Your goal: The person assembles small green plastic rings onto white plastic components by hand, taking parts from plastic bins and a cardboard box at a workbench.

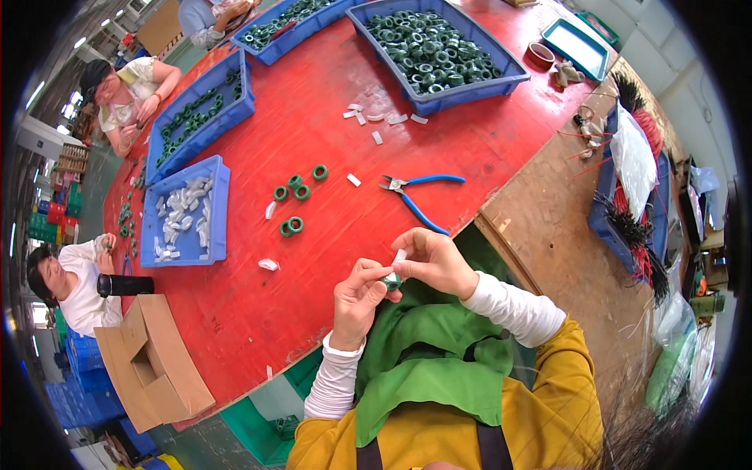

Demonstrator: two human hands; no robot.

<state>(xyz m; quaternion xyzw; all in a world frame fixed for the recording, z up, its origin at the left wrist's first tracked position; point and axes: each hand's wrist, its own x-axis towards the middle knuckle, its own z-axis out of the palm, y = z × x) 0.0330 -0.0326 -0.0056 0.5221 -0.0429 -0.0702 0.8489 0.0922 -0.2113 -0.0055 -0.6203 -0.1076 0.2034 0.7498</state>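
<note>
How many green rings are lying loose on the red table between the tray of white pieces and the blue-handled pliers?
6 green rings: one at upper right, two close together left of it, one further left, and two side by side below. None there seems hidden.

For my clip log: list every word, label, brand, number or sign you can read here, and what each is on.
None readable in this view.
Green ring in the left hand and white piece in the right hand: no legible writing.
Blue-handled cutters: none legible.
Cardboard box: no printing I can make out.
Blue crates in the background: too small and blurred to tell.
</note>
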